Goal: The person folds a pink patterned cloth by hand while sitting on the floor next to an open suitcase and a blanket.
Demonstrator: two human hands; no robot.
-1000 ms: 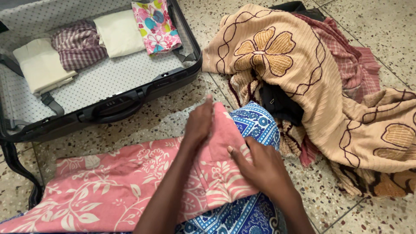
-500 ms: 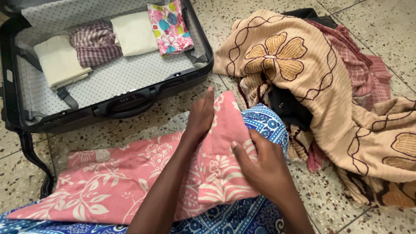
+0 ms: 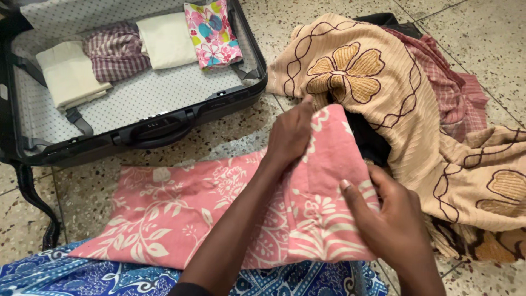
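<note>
The pink cloth (image 3: 181, 214) lies on the floor (image 3: 98, 186) over the blue-clad lap (image 3: 82, 277), its long axis running left to right — the right end is folded up and points away toward the beige blanket (image 3: 394, 93). The left hand (image 3: 290, 134) pinches the raised top edge; the right hand (image 3: 397, 222) presses flat, fingers closed on the fold. Since half a second ago both hands have shifted right and farther out. The open suitcase (image 3: 164, 129) sits beyond — nothing blocks the cloth.

Pink floral cloth (image 3: 181, 214), white leaf print, spread flat on floor, right end folded up
</note>
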